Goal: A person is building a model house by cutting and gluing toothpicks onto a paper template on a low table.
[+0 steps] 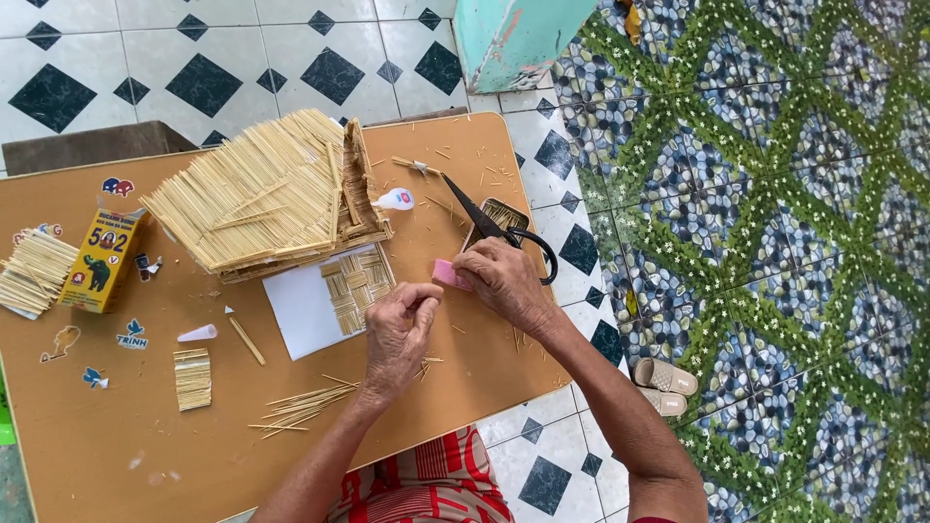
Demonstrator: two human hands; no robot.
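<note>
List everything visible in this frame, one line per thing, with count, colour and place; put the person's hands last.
Table: one, light brown, centre-left.
Stick-built roof model: one, straw-coloured, table top centre.
White sheet: one, under a woven stick panel.
Scissors: one, black, by the right hand.
Pink block: one, at the right hand's fingers.
Yellow box: one, table left.
Stick bundle: one, pale, far left edge.
Loose sticks: several, near table front.
Small stick mat: one, front left.
Sandals: two, beige, on the floor right.
Left hand: pinching something too small to tell.
Right hand: resting on the pink block.
</note>
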